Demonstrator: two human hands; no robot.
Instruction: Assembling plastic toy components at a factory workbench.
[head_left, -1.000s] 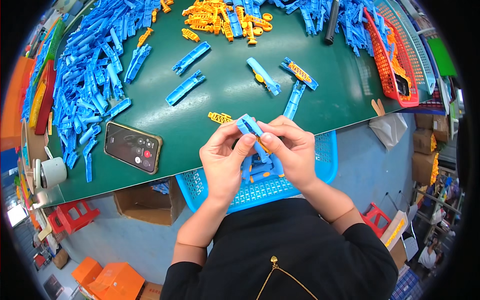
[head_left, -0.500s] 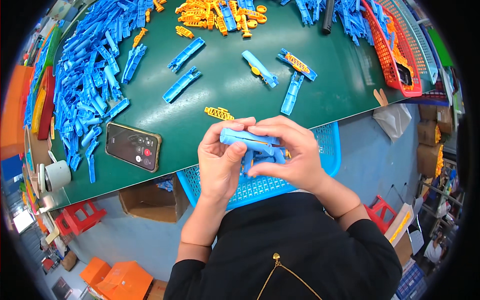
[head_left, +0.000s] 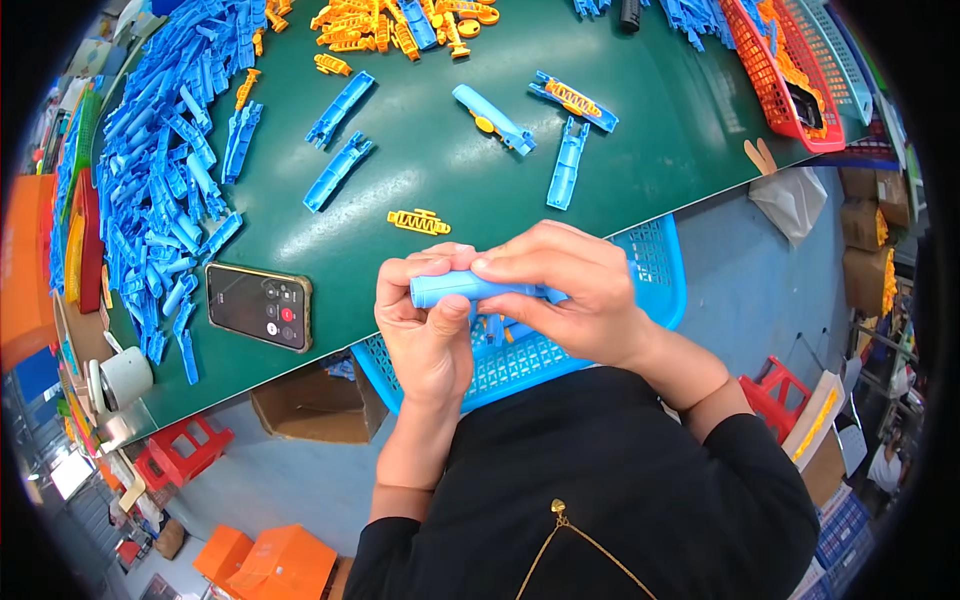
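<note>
Both hands grip one blue plastic tube-shaped piece (head_left: 440,289) over the near edge of the green table. My left hand (head_left: 425,335) wraps its left end, thumb in front and fingers behind. Fingers and thumb of my right hand (head_left: 575,285) pinch it farther right and hide much of that end. Just beyond the hands lies a yellow part with a zigzag pattern (head_left: 419,222). Below them is a blue basket (head_left: 520,377) with some blue pieces in it. Farther off lie a blue shell with a yellow part in it (head_left: 574,100) and an open blue half shell (head_left: 567,165).
A heap of blue shells (head_left: 150,190) covers the table's left side. Yellow parts (head_left: 370,22) are piled at the back. A phone (head_left: 258,307) lies left of my hands, near a white cup (head_left: 126,375). At right stands a red basket (head_left: 775,85).
The blue piece's seam gap, visible before, no longer shows; the halves look pressed together. Both hands have shifted slightly left, and my right fingers have moved along the piece. The view has shifted slightly.
</note>
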